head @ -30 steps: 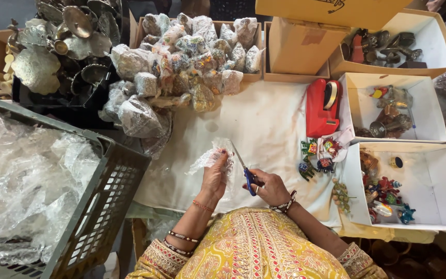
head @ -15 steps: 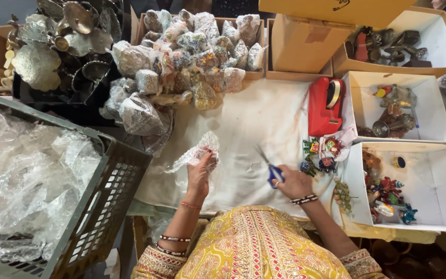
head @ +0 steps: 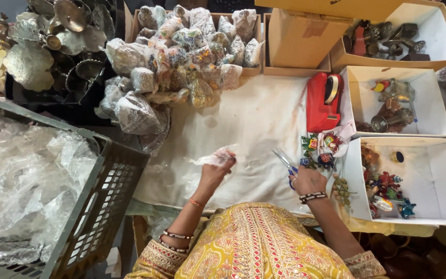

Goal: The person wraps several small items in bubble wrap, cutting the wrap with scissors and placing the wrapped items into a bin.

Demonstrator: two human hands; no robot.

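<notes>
**Hands apart over the cloth: plastic in the left, scissors in the right**

I observe the left hand (head: 216, 169) raised over the cream cloth-covered bench (head: 249, 124), its fingers (head: 229, 159) pinched on a small crumpled piece of clear plastic wrap (head: 213, 156). The wrap sits just above the cloth, near the middle of the bench and directly in front of the person's yellow patterned garment (head: 264, 243).

The right hand (head: 306, 181) lies well apart from the left, near the right edge of the cloth. Its fingers are closed through the blue handles of a pair of steel scissors (head: 286, 164); the blades point up and to the left and stand slightly parted.

Just beside the right hand I note a cluster of small painted figurines (head: 320, 147) lying on the cloth, and beyond them a red tape dispenser (head: 323, 102). Two open white cardboard boxes (head: 429, 108) on the right hold more small coloured and metal pieces.

At the far edge of the bench a pile of plastic-wrapped items (head: 181, 57) spills from a brown carton. On the left stands a grey slatted plastic crate (head: 99, 201) filled with loose clear plastic sheeting, with assorted metalware (head: 47, 46) behind it.
</notes>
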